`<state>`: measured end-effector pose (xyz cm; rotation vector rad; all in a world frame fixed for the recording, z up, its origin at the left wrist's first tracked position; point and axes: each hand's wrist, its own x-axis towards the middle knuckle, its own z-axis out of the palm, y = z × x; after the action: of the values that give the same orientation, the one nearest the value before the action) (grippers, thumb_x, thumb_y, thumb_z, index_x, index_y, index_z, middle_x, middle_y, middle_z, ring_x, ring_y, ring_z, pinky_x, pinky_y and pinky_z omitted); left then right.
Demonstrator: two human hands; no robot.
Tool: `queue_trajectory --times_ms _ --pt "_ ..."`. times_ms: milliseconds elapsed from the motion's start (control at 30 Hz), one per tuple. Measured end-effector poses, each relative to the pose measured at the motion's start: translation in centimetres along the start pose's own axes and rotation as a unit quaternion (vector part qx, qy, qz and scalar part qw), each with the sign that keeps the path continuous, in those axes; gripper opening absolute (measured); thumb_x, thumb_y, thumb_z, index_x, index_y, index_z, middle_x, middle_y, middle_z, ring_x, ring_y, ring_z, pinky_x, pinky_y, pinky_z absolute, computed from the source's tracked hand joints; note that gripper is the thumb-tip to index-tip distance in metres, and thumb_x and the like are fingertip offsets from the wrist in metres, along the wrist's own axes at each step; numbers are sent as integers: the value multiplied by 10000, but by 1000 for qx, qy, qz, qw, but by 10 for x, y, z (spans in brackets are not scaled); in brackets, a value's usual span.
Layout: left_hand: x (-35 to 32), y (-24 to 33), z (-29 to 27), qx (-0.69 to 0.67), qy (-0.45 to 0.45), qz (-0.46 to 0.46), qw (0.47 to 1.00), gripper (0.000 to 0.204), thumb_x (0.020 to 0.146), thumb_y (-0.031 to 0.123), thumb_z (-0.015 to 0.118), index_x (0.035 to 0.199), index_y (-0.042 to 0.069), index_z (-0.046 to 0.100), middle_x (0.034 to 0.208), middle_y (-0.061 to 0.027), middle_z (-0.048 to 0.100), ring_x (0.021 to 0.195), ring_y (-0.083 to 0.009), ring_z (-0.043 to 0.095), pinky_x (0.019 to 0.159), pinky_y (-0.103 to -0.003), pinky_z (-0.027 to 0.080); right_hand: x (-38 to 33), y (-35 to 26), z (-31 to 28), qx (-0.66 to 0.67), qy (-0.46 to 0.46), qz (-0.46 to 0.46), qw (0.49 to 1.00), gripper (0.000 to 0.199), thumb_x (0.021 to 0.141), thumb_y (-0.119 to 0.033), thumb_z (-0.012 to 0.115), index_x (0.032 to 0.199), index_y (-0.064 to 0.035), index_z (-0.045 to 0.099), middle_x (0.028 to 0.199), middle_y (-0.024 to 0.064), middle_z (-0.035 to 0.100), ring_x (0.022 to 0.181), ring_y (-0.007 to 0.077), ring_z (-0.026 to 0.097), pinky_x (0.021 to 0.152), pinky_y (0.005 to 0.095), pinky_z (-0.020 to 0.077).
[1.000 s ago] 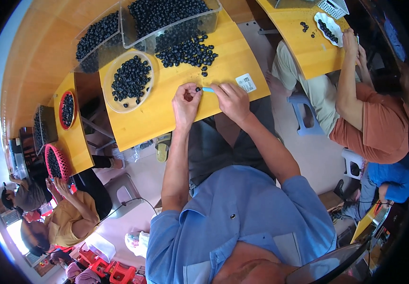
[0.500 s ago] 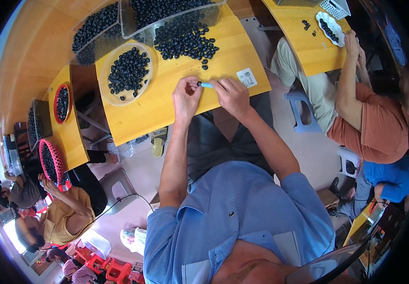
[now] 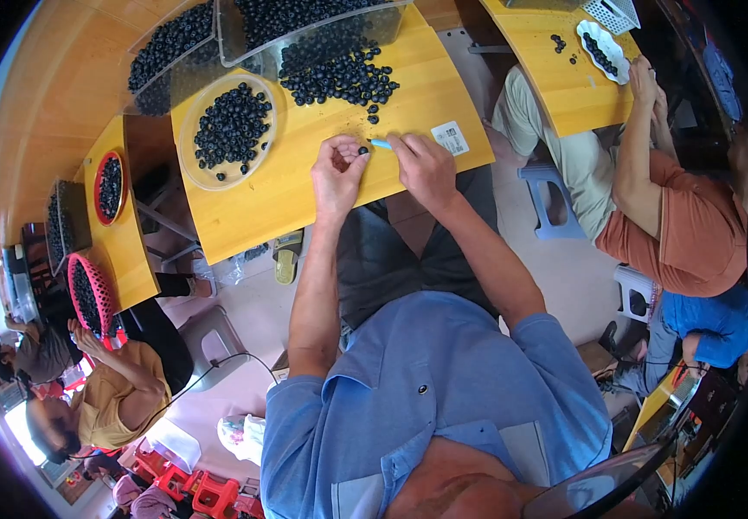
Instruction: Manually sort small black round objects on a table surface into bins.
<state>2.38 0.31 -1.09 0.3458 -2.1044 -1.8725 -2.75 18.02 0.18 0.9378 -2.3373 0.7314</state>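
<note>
Above the near part of the yellow table (image 3: 304,195), my left hand (image 3: 337,173) pinches a small black round piece (image 3: 363,150) at its fingertips, the other fingers curled. My right hand (image 3: 426,169) grips a slim light-blue tool (image 3: 380,144) with a dark tip pointing left. The tip is just above and right of the piece, seemingly apart from it. What kind of tool it is cannot be made out. A loose heap of similar black pieces (image 3: 335,85) lies beyond my hands. To the left, a clear round tray (image 3: 185,143) holds many more.
Clear bins (image 3: 313,36) full of black pieces stand at the far side. A white label (image 3: 450,138) lies right of my right hand. Co-workers sit at tables on both sides, one with a pink basket (image 3: 107,281), another near a white scalloped dish (image 3: 620,69).
The blue tool's tip has drawn up and away from the black piece. My left hand has shifted slightly left, its fingers a little more spread.
</note>
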Motion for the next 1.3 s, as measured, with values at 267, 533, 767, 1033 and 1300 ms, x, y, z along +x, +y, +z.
queue_trajectory --times_ms 267,533,767,1033,1300 --pt "-1 6 3 -43 28 3 999 321 896 -54 778 1162 -9 605 971 -65 710 870 -109 688 820 -255 575 -3 3 1 8 25 11 1000 325 779 -32 691 1099 -70 735 872 25 615 780 210 656 673 355 552" --pt "1 3 2 46 23 21 998 308 870 -36 789 1128 -4 624 931 -75 721 833 -126 699 782 -272 586 -3 3 -2 34 4 -25 999 303 782 -59 709 1083 -84 738 837 33 579 769 211 647 654 354 545" --pt "1 2 1 48 13 10 999 300 874 -30 788 1127 -7 628 935 -74 723 833 -126 700 784 -272 586 -2 2 -3 19 -1 -20 1000 289 793 -65 708 1079 -85 737 830 28 576 767 202 647 651 349 549" --pt "2 3 -1 -60 11 14 998 304 883 -43 781 1145 -11 631 967 -60 706 871 -112 684 818 -253 567 1 2 2 12 -4 11 1000 309 787 -40 696 1093 -62 732 873 36 637 795 217 669 687 360 562" --pt "7 18 -28 88 123 103 983 162 893 -36 760 1040 24 722 1013 -64 687 857 -127 638 774 -270 538 -5 5 -1 16 26 13 999 329 781 -17 689 1101 -71 744 913 39 675 854 232 694 712 367 570"
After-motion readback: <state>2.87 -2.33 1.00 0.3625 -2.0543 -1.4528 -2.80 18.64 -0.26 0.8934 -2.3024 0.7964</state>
